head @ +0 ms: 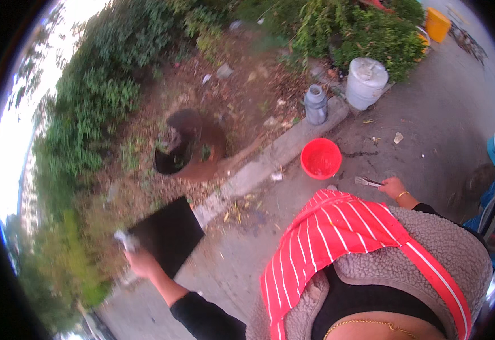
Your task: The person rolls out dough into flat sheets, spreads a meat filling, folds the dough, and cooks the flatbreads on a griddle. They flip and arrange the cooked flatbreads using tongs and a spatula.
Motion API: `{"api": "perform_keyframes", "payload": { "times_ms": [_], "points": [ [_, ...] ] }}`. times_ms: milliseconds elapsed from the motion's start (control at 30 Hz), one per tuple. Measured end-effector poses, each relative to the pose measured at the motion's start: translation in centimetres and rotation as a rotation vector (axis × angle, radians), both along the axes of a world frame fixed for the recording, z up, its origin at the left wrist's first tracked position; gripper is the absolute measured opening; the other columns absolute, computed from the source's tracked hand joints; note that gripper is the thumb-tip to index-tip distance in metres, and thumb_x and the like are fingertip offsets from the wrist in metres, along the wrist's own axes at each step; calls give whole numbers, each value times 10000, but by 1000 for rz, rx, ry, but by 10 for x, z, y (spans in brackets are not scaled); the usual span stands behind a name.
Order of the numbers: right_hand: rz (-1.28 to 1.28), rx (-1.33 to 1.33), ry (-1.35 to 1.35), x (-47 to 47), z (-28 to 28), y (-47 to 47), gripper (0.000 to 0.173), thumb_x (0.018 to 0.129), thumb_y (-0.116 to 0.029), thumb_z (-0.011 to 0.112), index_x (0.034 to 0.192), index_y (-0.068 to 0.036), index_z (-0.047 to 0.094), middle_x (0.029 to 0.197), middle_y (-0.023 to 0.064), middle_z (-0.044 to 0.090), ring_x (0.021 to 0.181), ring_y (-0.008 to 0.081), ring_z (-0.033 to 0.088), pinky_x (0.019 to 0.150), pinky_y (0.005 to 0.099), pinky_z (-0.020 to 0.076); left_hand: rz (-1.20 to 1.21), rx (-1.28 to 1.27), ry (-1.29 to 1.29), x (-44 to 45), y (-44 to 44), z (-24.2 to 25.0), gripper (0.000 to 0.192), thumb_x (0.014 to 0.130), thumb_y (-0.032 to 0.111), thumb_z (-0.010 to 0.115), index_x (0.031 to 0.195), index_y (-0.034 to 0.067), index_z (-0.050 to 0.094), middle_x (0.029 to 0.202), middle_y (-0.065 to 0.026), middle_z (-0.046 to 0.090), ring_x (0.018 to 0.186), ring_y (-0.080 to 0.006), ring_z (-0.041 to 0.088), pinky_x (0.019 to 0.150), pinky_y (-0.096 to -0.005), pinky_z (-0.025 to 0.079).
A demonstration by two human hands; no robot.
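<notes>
My left hand (140,260), at the lower left, grips a crumpled whitish cloth or piece of plastic (127,240). Right beside that hand is a flat black square panel (167,238); whether the fingers also hold it, I cannot tell. On the other side, my right hand (393,188) is closed around the handle of a metal utensil with a slotted or pronged end (365,182), which points left. A red plastic basin (321,158) rests on the pavement ahead of me, between my hands.
A concrete kerb (268,155) borders leaf-strewn soil. A grey plastic jug (316,105) stands on it, near a white lidded bucket (366,83). A rusty metal drum (200,146) sits in the soil, with bushes (103,85) behind. A yellow container (437,24) stands at the upper right.
</notes>
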State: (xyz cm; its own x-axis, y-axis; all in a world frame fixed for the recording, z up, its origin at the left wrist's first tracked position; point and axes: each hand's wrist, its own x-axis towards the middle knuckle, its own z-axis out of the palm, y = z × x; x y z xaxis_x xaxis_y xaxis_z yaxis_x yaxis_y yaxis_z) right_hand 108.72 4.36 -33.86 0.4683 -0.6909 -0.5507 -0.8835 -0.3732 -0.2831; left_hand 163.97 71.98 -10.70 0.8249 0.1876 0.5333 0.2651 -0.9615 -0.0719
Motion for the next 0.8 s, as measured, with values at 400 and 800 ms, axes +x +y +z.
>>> {"api": "perform_keyframes", "payload": {
  "times_ms": [400, 800],
  "points": [
    [-109, -122, 145, -45, 44, -9, 426, 742, -458, 722, 1054, -170, 751, 986, 128, 721, 943, 330, 677, 823, 450, 535, -266, -2029, 633, -132, -146, -235, 461, 897, 320, 666, 1233, 18, 571, 1152, -116, 627, 1049, -251, 593, 876, -387, 500],
    [-530, -136, 3, -258, 84, -78, 446, 756, -467, 727, 1110, -196, 731, 1016, 122, 721, 961, 330, 679, 865, 439, 538, -417, -2210, 1206, -269, -569, -161, 267, 903, 346, 689, 1098, 178, 619, 1012, -15, 648, 912, -203, 606, 771, -335, 496]
  ]
}}
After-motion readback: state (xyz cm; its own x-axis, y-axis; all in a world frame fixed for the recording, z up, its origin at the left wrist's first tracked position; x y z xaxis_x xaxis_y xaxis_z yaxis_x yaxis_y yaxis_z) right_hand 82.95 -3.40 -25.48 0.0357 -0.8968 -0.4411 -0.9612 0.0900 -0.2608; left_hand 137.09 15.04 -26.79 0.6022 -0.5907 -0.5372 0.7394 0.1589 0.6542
